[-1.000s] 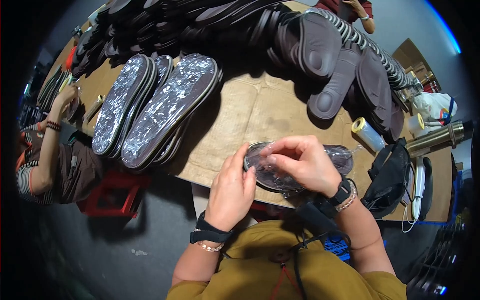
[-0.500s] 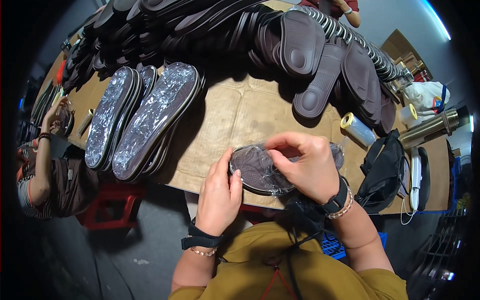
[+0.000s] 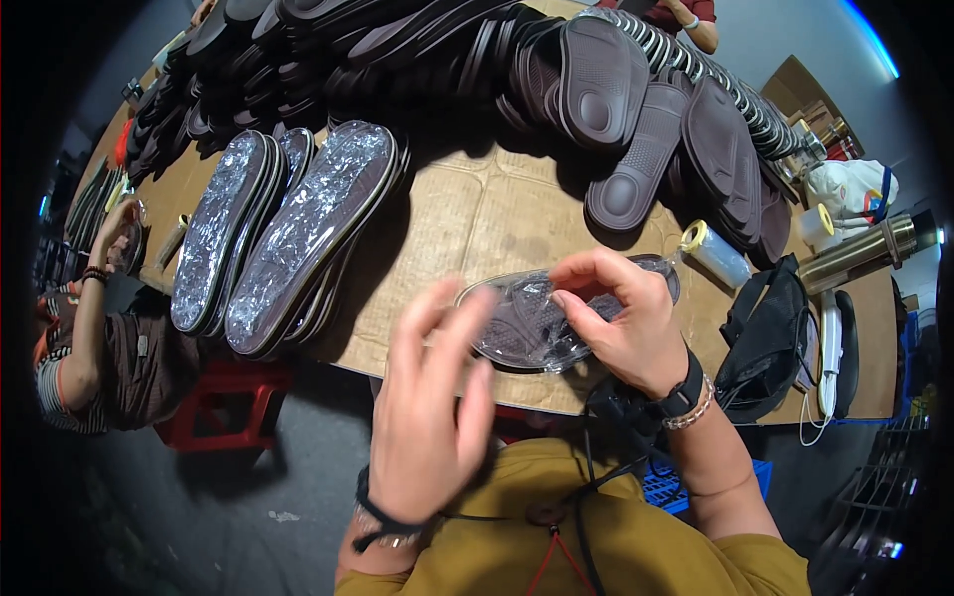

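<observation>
A dark brown shoe sole (image 3: 505, 323), partly covered in crinkled clear plastic film (image 3: 542, 298), lies near the table's front edge. Over its right half, my right hand (image 3: 636, 323) pinches the film between thumb and forefinger. My left hand (image 3: 429, 402) is raised at the sole's left end, blurred by motion; its fingers are apart and nothing shows in them. Whether it touches the sole, I cannot tell. Two stacks of film-wrapped soles, a narrower-looking one (image 3: 219, 233) and a larger one (image 3: 313, 233), stand to the left.
Brown soles (image 3: 601, 84) are heaped along the back and right. A film roll (image 3: 715, 253), a black bag (image 3: 765, 348) and a metal flask (image 3: 857, 253) lie on the right. At left, a co-worker's arm (image 3: 87, 318) shows above a red stool (image 3: 224, 407).
My left hand has lifted off the sole's left end and come nearer to me, its fingers spreading. My right hand has shifted slightly up and right, still pinching the film.
</observation>
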Demonstrator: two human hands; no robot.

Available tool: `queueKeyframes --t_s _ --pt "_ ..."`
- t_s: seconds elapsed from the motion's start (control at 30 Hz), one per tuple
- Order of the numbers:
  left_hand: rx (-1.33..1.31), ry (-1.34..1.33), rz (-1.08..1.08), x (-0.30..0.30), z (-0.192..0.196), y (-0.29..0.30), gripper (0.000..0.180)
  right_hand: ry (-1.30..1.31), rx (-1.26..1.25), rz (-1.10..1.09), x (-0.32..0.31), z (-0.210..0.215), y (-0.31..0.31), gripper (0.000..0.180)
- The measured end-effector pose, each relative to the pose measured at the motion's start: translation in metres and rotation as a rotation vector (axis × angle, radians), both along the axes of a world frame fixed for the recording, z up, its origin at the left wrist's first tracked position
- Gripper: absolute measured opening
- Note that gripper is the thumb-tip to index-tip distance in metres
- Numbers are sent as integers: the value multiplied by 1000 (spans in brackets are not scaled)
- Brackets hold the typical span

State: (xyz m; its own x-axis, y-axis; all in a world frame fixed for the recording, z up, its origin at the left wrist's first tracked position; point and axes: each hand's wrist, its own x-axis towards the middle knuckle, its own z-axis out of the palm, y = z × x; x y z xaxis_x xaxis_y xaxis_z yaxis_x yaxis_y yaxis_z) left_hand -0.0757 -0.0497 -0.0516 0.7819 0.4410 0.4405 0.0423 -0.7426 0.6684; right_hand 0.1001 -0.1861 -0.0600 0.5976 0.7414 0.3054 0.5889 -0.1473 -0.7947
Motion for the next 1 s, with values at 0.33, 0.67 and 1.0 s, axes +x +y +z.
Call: queueKeyframes --t_s 0.33,0.67,1.0 --pt "202 -672 -1026 -40 58 -13 31 154 4 48 -3 5 2 19" --pt "-232 208 -212 22 -39 19 91 307 100 31 -6 0 -5 18" --pt "-165 267 -148 24 -59 20 80 579 160 187 -6 -5 -11 15"
